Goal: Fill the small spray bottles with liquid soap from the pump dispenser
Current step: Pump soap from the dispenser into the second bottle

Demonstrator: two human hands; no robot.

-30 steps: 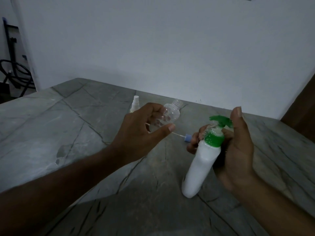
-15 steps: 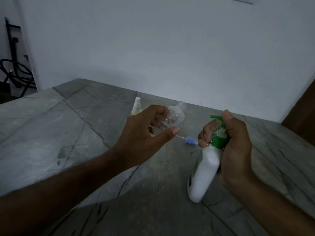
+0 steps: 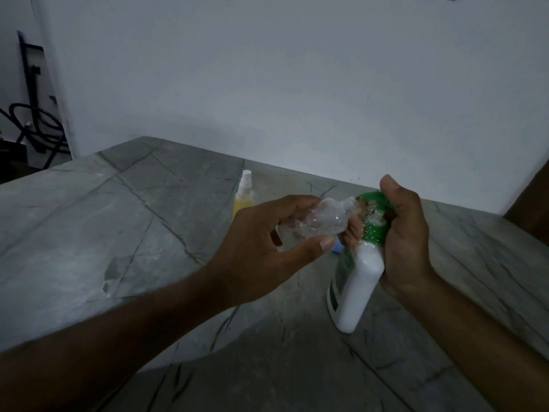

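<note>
1. Lining up the fill: left hand [image 3: 261, 251] pinches the empty clear spray bottle [image 3: 320, 221] in its fingers, tilted, open neck touching or just beside the green nozzle.
2. Right hand [image 3: 407, 236] is wrapped round the white pump dispenser [image 3: 356, 281], thumb on the green pump head [image 3: 375, 215]; dispenser is tilted, base low over the worktop [image 3: 118, 233].
3. Next, probably: seat nozzle over the neck, press slowly; misalignment spills soap.
4. A yellow-filled spray bottle [image 3: 244, 197] stands behind.

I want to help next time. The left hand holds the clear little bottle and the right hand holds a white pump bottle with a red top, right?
Almost. The pump bottle has a green top, not red; the head view shows it. The left hand does hold the clear little bottle, the right hand the pump bottle.
</note>
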